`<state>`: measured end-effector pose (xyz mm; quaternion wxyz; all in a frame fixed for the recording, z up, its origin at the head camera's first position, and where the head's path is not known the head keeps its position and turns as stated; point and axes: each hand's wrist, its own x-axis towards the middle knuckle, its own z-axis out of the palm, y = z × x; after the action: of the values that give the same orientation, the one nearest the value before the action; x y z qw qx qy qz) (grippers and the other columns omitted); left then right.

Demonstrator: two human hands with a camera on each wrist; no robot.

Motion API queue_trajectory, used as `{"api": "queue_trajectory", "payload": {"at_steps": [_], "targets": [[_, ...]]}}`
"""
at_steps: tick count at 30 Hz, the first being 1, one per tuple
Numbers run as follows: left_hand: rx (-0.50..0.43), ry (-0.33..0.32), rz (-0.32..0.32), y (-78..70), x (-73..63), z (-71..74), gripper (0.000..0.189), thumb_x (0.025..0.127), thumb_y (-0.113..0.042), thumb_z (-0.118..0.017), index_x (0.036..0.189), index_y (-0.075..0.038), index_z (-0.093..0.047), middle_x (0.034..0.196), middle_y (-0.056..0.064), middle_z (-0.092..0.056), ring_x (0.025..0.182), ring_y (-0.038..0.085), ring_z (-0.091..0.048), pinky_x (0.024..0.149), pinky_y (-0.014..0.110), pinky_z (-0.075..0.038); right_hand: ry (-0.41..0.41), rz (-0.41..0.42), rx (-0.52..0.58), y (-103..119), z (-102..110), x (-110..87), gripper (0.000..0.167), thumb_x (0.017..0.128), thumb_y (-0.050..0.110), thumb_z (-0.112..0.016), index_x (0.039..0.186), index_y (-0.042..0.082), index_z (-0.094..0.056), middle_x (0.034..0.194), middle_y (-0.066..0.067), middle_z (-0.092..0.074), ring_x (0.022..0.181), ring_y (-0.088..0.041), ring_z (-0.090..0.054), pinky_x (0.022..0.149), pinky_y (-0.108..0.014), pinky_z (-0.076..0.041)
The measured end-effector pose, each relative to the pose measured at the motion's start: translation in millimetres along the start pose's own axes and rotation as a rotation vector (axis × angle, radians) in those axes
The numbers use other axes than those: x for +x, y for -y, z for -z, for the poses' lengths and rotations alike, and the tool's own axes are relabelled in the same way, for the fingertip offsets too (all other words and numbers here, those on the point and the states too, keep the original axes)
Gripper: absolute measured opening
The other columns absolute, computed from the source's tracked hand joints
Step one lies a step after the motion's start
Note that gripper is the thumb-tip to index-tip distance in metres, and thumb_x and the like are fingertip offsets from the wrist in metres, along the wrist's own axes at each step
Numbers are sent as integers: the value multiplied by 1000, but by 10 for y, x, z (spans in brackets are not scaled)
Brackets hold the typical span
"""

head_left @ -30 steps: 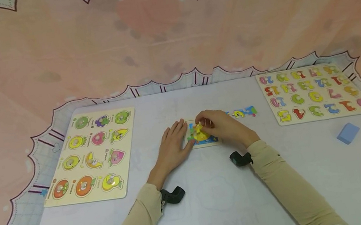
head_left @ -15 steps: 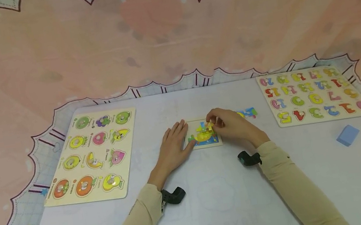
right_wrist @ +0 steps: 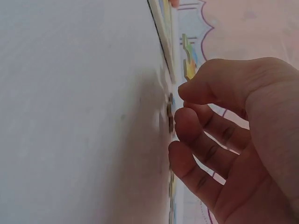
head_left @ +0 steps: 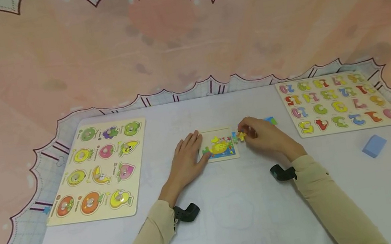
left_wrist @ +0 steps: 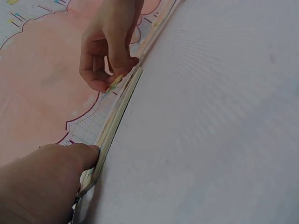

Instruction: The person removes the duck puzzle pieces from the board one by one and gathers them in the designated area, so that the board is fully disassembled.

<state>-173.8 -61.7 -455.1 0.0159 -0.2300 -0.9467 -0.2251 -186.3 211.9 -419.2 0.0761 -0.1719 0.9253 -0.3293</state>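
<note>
In the head view a small jigsaw board (head_left: 210,134) lies mid-table, its tray partly filled with a yellow and blue picture. My left hand (head_left: 185,157) lies along its left side, fingers extended and thumb over the lower left edge; the left wrist view shows the thumb (left_wrist: 86,155) against the board's edge. Just off the board's right edge, my right hand (head_left: 266,136) pinches a small yellow and blue jigsaw piece (head_left: 241,136) between thumb and fingertips. The right wrist view has this piece (right_wrist: 188,69) held above the table, tilted on edge.
Loose jigsaw pieces, one blue and green (head_left: 270,120), lie beyond the right hand, partly hidden by it. A fruit puzzle board (head_left: 139,199) stands at left, a number puzzle board (head_left: 354,127) at back right. Nearer on the right sits a blue block (head_left: 374,146).
My right hand has moved right, lifting the yellow and blue piece away from the board's picture to beyond its right edge. The left hand has stayed in place.
</note>
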Motion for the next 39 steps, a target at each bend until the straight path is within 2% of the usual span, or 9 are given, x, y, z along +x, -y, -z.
{"api": "queue_trajectory", "payload": {"at_steps": [10, 19, 23, 29, 39], "targets": [[9, 5, 11, 9, 5, 16, 62, 93, -39, -54, 145, -8, -37, 155, 7, -29, 145, 25, -23, 119, 46, -15, 24, -52, -42, -111, 55, -102, 24, 89, 10, -58, 113, 12, -59, 100, -3, -60, 87, -19, -52, 77, -31, -47], [7, 0, 5, -5, 12, 19, 62, 93, -39, -54, 145, -8, -38, 155, 7, -30, 145, 25, -24, 119, 47, -16, 37, -34, -42, -120, 86, -149, 27, 88, 8, -60, 115, 10, -61, 99, -4, -58, 86, -18, -51, 76, -30, -46], [6, 2, 6, -14, 14, 29, 62, 93, -39, -54, 145, -8, -38, 155, 7, -30, 145, 25, -23, 119, 46, -16, 15, -18, -61, -95, 87, -148, 24, 89, 9, -58, 113, 10, -61, 96, -3, -56, 84, -17, -50, 74, -29, -45], [-7, -17, -9, -15, 12, 24, 61, 93, -37, -55, 144, -7, -40, 154, 8, -32, 144, 26, -25, 118, 48, -18, -34, 57, -87, 14, 25, -68, 20, 90, 9, -59, 108, 5, -63, 91, -4, -58, 81, -17, -51, 71, -29, -45], [-9, -26, -21, -8, -9, 11, 62, 93, -40, -54, 144, -6, -39, 153, 8, -33, 144, 26, -26, 118, 48, -19, 16, 117, -150, 226, -212, 138, 24, 91, 10, -55, 114, 7, -64, 97, -2, -57, 85, -15, -53, 75, -28, -48]]}}
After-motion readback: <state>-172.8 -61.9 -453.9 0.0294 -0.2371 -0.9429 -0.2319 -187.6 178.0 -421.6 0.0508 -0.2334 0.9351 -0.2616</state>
